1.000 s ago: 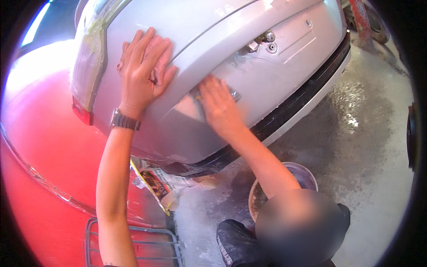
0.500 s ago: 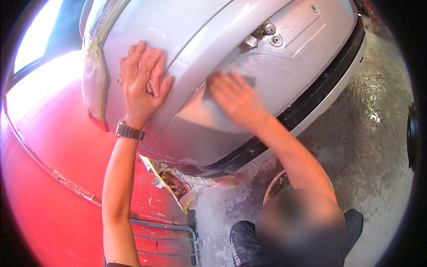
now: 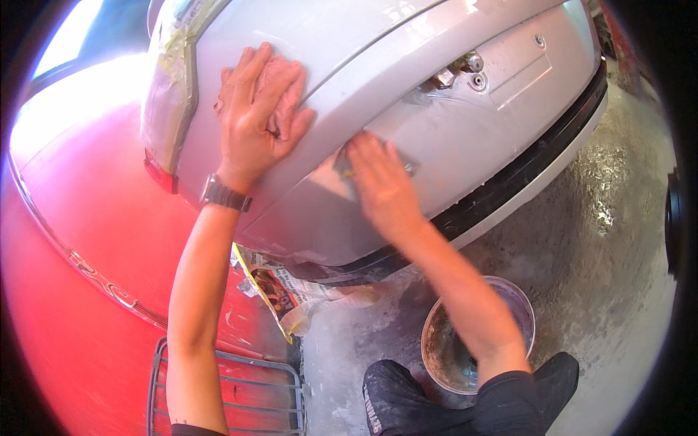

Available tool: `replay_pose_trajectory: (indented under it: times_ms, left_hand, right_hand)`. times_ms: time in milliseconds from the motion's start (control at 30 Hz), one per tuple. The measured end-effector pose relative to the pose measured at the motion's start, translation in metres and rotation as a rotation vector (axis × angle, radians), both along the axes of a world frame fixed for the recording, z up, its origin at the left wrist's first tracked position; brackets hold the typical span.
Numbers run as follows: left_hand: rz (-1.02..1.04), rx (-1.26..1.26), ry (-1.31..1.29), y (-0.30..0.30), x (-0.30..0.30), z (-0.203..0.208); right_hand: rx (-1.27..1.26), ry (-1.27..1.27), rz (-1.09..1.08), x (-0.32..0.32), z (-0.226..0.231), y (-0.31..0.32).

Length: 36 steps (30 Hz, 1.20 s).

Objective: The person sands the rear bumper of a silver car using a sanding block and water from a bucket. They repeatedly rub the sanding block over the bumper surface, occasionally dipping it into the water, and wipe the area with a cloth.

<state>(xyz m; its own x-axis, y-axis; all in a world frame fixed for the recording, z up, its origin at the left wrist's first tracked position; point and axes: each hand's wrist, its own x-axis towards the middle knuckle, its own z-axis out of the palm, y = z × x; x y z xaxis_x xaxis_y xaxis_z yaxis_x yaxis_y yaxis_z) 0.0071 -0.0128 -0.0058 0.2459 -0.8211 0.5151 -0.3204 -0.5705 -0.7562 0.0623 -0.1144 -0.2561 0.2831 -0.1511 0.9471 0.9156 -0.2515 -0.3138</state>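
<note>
Head view, watched on my remote feed. Left hand (image 3: 251, 120): fingers straight and spread apart, laid over a crumpled pink cloth (image 3: 287, 107) against the silver car panel (image 3: 472, 131); the cloth shows between index finger and thumb. Dark watch (image 3: 227, 195) at that wrist. Right hand (image 3: 385, 185): slightly blurred, fingers extended and close together, over a dark sheet (image 3: 341, 166) on the lower part of the same panel, whose edges show on both sides of the fingers. I cannot tell whether this hand grips the sheet or only presses it. Masking tape (image 3: 178, 87) runs along the panel's left side. Round bucket (image 3: 529, 312) on the wet-looking floor (image 3: 603, 211), partly hidden by the right forearm. Red car (image 3: 87, 211) at left, metal rack (image 3: 254, 361) near the left forearm.
</note>
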Motion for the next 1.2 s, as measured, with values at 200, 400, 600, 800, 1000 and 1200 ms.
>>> replay_pose_trajectory:
  times_ms: [200,400,600,800,1000,1200]
  left_hand:
    - [0.024,0.021,-0.065,0.005,-0.016,-0.002]
    - [-0.040,-0.058,-0.039,0.010,-0.008,-0.004]
    - [-0.056,-0.079,0.001,0.014,-0.009,-0.007]
    - [-0.088,-0.066,-0.022,0.017,-0.008,-0.007]
    - [-0.116,-0.064,-0.069,0.016,0.002,-0.013]
    - [-0.114,-0.079,-0.096,0.016,-0.003,-0.011]
  right_hand:
    - [0.117,0.134,0.289,-0.086,-0.020,0.032]
    - [0.169,0.242,0.093,-0.064,0.014,0.040]
    - [0.111,0.304,0.087,-0.096,-0.048,0.032]
    - [0.124,0.201,0.169,-0.075,-0.010,0.027]
    - [0.214,0.189,0.126,-0.073,0.001,0.043]
    - [0.143,0.201,0.092,-0.080,-0.034,0.041]
